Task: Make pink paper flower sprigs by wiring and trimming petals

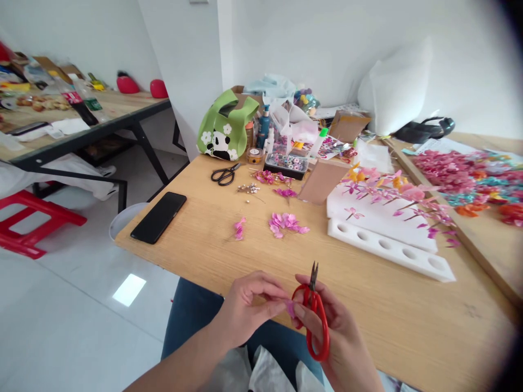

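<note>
Low in the head view, my left hand [251,307] pinches a small purple-pink petal piece [290,308] between thumb and fingers. My right hand [327,321] touches the same piece with its thumb and holds red-handled scissors [319,326], their dark tips pointing up and away. On the wooden table [204,234] beyond my hands lie a loose pile of pink petals [286,223] and a smaller pink cluster [239,228]. Farther back are another pink cluster [285,193] and white-tipped stems [249,188].
A black phone [159,216] lies at the left edge, black scissors [225,174] farther back. A green panda bag [224,130] and a bead box [286,165] stand behind. Right: a white foam block [392,247], flowered stems [402,196]. A red stool [36,223] stands left.
</note>
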A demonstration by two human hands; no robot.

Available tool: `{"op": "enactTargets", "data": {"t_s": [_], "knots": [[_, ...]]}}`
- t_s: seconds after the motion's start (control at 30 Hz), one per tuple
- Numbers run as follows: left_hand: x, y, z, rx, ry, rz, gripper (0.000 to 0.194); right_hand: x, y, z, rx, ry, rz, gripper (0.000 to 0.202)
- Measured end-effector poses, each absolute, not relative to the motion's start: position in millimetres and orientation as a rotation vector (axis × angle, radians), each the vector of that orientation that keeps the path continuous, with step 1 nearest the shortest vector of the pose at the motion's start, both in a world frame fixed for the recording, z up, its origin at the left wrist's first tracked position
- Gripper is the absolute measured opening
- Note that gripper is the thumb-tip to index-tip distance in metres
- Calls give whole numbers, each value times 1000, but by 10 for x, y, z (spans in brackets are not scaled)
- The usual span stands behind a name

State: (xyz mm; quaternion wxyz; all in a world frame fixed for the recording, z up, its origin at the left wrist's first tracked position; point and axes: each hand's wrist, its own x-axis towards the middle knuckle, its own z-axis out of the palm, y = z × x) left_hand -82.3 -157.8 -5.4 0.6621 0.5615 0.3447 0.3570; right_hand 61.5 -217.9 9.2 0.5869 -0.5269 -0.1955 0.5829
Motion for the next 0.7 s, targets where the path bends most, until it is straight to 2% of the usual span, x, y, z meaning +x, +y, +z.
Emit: {"op": "enactTargets", "data": {"t_s": [0.17, 0.33, 0.53, 0.7], "knots": [[-877, -1534, -39, 1931, 725, 1031, 12, 643, -2166, 60, -1174, -444, 1407, 47], [-929, -1515, -64, 2328, 764, 1149, 14, 645, -2171, 72, -1183, -428, 1425, 45], [-914, -1501, -63, 2212, 669, 1016, 10, 623, -2181, 90, -1196, -456, 1413, 46], [-885, -1520, -38, 1959, 675, 920, 14, 617, -2187, 74, -1243, -531, 1388, 45]]}}
